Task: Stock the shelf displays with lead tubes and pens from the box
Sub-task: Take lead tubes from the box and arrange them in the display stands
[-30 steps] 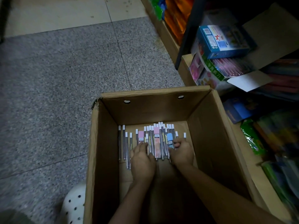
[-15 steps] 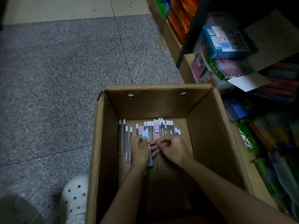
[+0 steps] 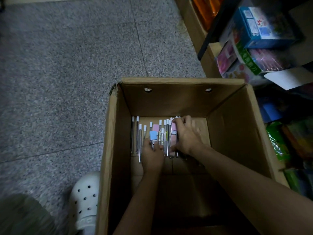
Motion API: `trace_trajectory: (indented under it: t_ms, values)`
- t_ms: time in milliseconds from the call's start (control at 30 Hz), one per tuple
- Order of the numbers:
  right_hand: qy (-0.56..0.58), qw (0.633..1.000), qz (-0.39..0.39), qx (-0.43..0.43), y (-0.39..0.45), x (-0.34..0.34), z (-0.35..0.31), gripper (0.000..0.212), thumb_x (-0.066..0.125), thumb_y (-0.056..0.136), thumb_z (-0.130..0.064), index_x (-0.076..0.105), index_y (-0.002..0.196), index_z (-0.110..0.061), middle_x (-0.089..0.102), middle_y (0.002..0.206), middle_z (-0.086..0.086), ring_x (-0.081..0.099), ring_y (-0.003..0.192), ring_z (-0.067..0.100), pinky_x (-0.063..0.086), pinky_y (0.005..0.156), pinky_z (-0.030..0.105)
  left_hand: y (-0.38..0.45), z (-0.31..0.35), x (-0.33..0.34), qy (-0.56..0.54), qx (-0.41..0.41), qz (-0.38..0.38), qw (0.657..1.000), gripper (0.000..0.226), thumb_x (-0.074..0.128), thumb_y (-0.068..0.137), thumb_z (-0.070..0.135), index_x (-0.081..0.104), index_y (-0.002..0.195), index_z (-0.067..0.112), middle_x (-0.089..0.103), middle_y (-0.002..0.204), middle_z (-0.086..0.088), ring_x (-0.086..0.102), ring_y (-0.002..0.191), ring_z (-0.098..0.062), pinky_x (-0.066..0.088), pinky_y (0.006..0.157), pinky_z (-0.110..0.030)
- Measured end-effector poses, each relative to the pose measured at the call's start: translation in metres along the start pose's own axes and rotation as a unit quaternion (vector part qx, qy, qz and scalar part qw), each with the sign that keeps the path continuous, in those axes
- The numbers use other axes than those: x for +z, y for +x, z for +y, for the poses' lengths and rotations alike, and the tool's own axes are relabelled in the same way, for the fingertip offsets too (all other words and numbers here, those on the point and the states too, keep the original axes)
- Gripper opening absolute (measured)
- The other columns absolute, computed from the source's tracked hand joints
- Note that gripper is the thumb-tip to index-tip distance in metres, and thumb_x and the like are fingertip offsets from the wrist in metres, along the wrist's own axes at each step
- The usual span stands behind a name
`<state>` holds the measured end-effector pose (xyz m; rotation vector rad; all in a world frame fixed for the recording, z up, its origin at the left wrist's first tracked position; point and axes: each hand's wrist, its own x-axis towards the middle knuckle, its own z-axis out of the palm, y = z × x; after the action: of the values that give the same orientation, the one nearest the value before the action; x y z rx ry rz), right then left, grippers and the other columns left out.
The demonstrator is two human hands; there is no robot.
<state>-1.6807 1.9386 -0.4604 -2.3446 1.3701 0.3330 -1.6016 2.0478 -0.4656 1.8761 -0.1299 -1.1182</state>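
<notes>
An open cardboard box (image 3: 115, 136) stands on the floor. Several thin lead tubes (image 3: 137, 133) with white caps lie in a row on its bottom, mixed with pink and blue flat cases. My left hand (image 3: 152, 156) is down in the box and pinches a blue-topped case (image 3: 153, 137) at its lower end. My right hand (image 3: 187, 134) reaches over the right end of the row, fingers curled round a bunch of tubes and a pink case (image 3: 174, 133). The tubes under that hand are hidden.
Shelves on the right hold a blue carton (image 3: 264, 26), pink packs (image 3: 227, 56) and green packets (image 3: 277, 143). A white perforated clog (image 3: 86, 199) stands by the box's left wall. Grey speckled floor (image 3: 67, 65) spreads to the left.
My right hand has moved from the middle of the row to its far right end and closed on tubes there. My left hand keeps the blue case. The camera has come nearer.
</notes>
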Motion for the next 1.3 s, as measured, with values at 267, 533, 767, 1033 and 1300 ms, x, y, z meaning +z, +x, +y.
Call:
trace_trajectory:
  t_ms: [267,533,767,1033,1300]
  values:
    - [0.441,0.897,-0.01,-0.008,-0.041,0.007,0.006,0.059,0.072,0.08,0.006,0.05,0.121,-0.029,0.054,0.086,-0.006,0.06,0.067,0.003,0.056,0.065,0.021,-0.013,0.007,-0.006,0.07,0.039,0.012,0.997,0.026,0.045,0.101,0.027,0.051,0.125,0.02,0.065,0.106,-0.003,0.063,0.1,-0.024,0.053,0.09,-0.048]
    - [0.479,0.867,-0.113,-0.08,-0.043,-0.016,0.011,0.071,0.086,0.062,0.004,0.061,0.115,-0.038,0.056,0.09,0.004,0.07,0.076,0.013,0.058,0.076,0.025,-0.025,0.008,-0.01,-0.023,0.031,-0.051,0.998,0.01,0.065,0.091,0.031,0.068,0.095,0.022,0.073,0.089,0.0,0.07,0.086,-0.017,0.058,0.077,-0.037]
    - [0.196,0.977,-0.039,-0.074,-0.018,-0.015,0.013,0.05,0.068,0.089,-0.031,0.052,0.136,-0.029,0.049,0.116,-0.005,0.049,0.102,0.007,0.041,0.091,0.017,-0.016,0.004,-0.014,0.059,-0.01,0.157,0.986,0.031,0.056,0.096,0.033,0.063,0.117,0.011,0.068,0.106,-0.009,0.064,0.103,-0.028,0.052,0.088,-0.04]
    - [-0.004,0.994,-0.052,-0.094,0.01,0.014,-0.03,0.101,0.074,0.072,-0.059,0.021,0.152,-0.028,0.027,0.145,0.01,0.028,0.131,0.028,0.031,0.106,0.041,-0.006,-0.002,-0.02,0.087,0.005,0.195,0.977,0.034,0.054,0.098,0.029,0.061,0.116,0.001,0.067,0.11,-0.019,0.062,0.104,-0.035,0.046,0.083,-0.035]
    - [-0.006,0.998,0.003,-0.064,0.006,0.031,-0.034,0.097,0.084,0.062,-0.054,0.033,0.139,-0.026,0.028,0.141,0.006,0.031,0.125,0.027,0.031,0.099,0.04,-0.005,0.001,-0.022,0.088,-0.003,0.185,0.979,0.032,0.053,0.098,0.029,0.061,0.114,0.002,0.067,0.11,-0.018,0.062,0.103,-0.034,0.05,0.088,-0.039]
